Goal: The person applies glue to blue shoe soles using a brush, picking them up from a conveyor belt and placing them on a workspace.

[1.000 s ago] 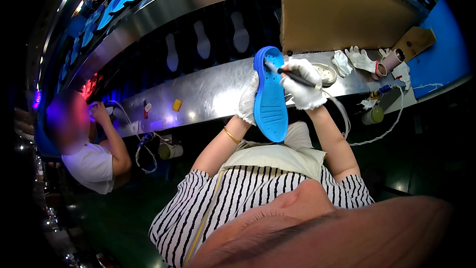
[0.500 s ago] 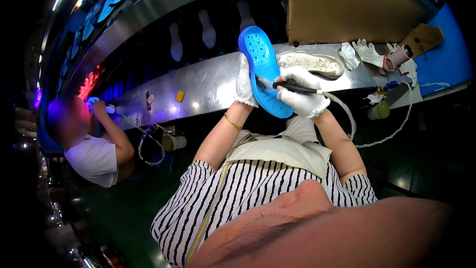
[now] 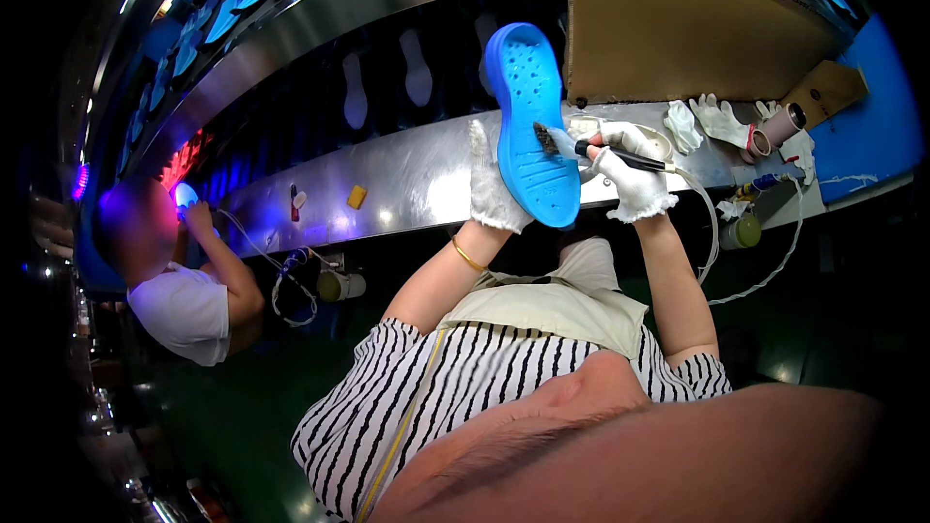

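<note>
Head view: right hand (image 3: 635, 179), gloved, fingers curled closed round the black handle of a brush (image 3: 570, 143), wrist raised, brush angled leftward. Bristles lie over the middle of the blue sole (image 3: 531, 87); contact hard to tell. Left hand (image 3: 492, 189), gloved, holds the sole by its left edge, one digit pointing upward alongside; the rest of that grip is hidden behind. Sole tilted, pitted end uppermost, in front of the metal bench (image 3: 407, 199). Both forearms rise from below, converging; bangle (image 3: 468, 254) on left wrist. Pale hose (image 3: 715, 232) trails from brush.
</note>
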`<state>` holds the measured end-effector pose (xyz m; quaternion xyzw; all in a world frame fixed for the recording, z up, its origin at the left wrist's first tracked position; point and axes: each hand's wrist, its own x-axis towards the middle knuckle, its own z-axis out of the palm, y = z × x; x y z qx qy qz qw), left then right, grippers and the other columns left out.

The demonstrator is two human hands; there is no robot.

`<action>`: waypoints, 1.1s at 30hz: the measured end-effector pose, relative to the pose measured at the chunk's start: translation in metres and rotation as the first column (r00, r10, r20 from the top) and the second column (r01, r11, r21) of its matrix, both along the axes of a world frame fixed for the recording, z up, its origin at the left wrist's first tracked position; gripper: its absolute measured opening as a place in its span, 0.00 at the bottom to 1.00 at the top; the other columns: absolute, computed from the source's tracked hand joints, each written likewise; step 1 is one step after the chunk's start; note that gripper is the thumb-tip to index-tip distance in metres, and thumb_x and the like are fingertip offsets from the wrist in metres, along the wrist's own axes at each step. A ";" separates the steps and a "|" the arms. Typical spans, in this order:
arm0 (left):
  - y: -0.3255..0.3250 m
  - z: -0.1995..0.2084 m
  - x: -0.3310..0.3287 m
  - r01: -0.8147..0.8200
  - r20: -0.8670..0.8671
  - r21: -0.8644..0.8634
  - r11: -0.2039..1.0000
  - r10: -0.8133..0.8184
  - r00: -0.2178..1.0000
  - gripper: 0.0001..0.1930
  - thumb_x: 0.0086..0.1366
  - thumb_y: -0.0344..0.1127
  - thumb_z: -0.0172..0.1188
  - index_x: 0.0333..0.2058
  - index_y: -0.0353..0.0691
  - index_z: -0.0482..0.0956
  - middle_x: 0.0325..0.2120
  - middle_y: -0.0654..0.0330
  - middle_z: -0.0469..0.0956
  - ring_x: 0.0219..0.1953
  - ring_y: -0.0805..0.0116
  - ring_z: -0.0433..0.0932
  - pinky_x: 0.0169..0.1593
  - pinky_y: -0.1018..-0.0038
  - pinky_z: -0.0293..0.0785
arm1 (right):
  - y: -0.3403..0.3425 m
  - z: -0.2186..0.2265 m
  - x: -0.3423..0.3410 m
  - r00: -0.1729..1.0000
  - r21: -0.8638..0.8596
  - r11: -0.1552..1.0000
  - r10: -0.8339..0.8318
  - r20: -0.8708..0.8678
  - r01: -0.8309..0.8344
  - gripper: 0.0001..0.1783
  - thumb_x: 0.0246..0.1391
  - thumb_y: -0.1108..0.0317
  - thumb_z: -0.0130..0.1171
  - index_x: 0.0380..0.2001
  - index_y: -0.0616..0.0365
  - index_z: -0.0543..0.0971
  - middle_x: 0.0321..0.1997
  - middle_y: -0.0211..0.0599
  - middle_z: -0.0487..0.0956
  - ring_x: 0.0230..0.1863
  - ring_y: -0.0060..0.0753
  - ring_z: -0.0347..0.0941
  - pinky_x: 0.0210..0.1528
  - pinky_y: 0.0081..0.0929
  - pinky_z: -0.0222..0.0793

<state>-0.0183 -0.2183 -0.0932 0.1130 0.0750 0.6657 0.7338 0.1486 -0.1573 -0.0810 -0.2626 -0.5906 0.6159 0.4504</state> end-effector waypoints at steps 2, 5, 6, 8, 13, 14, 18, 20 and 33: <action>0.008 -0.011 0.001 -0.015 -0.059 -0.001 1.000 0.015 0.998 0.43 0.57 0.72 0.41 0.60 0.42 0.58 0.54 0.53 0.65 0.56 0.56 0.65 0.60 0.56 0.62 | -0.007 0.001 -0.002 0.999 0.002 0.999 -0.038 -0.034 0.038 0.06 0.50 0.79 0.56 0.33 0.65 0.74 0.35 0.36 0.77 0.33 0.21 0.74 0.38 0.19 0.71; 0.022 -0.019 0.006 -0.026 -0.202 -0.009 1.000 0.024 0.979 0.43 0.59 0.71 0.40 0.60 0.41 0.58 0.56 0.53 0.65 0.58 0.56 0.64 0.59 0.58 0.64 | -0.025 0.002 -0.002 0.999 0.266 0.964 0.024 0.026 -0.030 0.06 0.49 0.79 0.57 0.32 0.62 0.72 0.34 0.33 0.74 0.32 0.19 0.71 0.39 0.19 0.69; 0.026 -0.018 0.003 0.023 -0.156 0.063 0.998 -0.013 0.988 0.43 0.58 0.71 0.40 0.60 0.41 0.58 0.56 0.53 0.65 0.58 0.57 0.64 0.59 0.59 0.64 | -0.031 0.000 -0.002 0.996 0.241 0.969 0.044 0.078 -0.062 0.07 0.48 0.79 0.57 0.32 0.62 0.72 0.34 0.33 0.74 0.33 0.19 0.71 0.39 0.19 0.69; 0.033 -0.013 0.007 0.030 -0.108 0.123 0.992 -0.016 0.994 0.44 0.58 0.72 0.40 0.61 0.41 0.56 0.56 0.52 0.64 0.57 0.57 0.65 0.59 0.59 0.64 | -0.035 0.002 0.002 0.991 0.059 0.990 0.130 -0.010 -0.129 0.07 0.48 0.79 0.57 0.31 0.61 0.72 0.34 0.33 0.75 0.34 0.20 0.72 0.40 0.20 0.69; 0.046 0.000 0.019 -0.037 -0.216 0.173 0.984 0.074 0.974 0.46 0.57 0.72 0.42 0.63 0.41 0.53 0.59 0.51 0.61 0.59 0.55 0.63 0.63 0.59 0.59 | -0.023 -0.014 0.010 0.988 0.002 0.992 -0.122 -0.100 0.123 0.07 0.47 0.81 0.56 0.31 0.61 0.73 0.34 0.34 0.77 0.33 0.20 0.73 0.37 0.21 0.71; 0.050 0.001 0.020 -0.031 -0.254 0.202 0.979 0.083 0.964 0.45 0.57 0.71 0.42 0.63 0.41 0.53 0.59 0.51 0.60 0.60 0.55 0.62 0.63 0.59 0.59 | -0.025 -0.014 0.010 0.992 0.113 0.987 -0.108 -0.072 0.116 0.07 0.47 0.81 0.57 0.31 0.61 0.73 0.35 0.34 0.77 0.33 0.20 0.73 0.37 0.20 0.71; 0.058 0.005 0.017 0.057 -0.124 0.167 0.984 -0.036 0.992 0.43 0.58 0.68 0.45 0.63 0.42 0.53 0.61 0.49 0.57 0.62 0.54 0.60 0.64 0.57 0.57 | -0.025 -0.011 0.014 0.992 -0.128 0.990 0.040 -0.117 -0.055 0.06 0.48 0.78 0.58 0.31 0.60 0.74 0.34 0.35 0.77 0.33 0.20 0.74 0.37 0.20 0.71; 0.061 0.009 0.020 0.062 -0.141 0.148 0.987 -0.041 0.989 0.45 0.57 0.69 0.45 0.62 0.39 0.54 0.60 0.47 0.59 0.61 0.51 0.60 0.65 0.57 0.53 | -0.014 -0.010 0.021 0.993 -0.156 0.988 -0.029 -0.114 0.011 0.05 0.49 0.78 0.57 0.32 0.61 0.74 0.34 0.36 0.78 0.32 0.19 0.73 0.36 0.20 0.71; 0.069 0.009 -0.003 0.192 -0.087 0.107 0.976 -0.183 0.979 0.43 0.57 0.66 0.47 0.62 0.41 0.55 0.59 0.44 0.59 0.60 0.49 0.61 0.64 0.51 0.55 | -0.007 -0.007 0.022 0.996 -0.073 0.993 0.089 -0.004 -0.089 0.05 0.46 0.80 0.53 0.29 0.62 0.73 0.36 0.38 0.76 0.36 0.22 0.73 0.40 0.22 0.71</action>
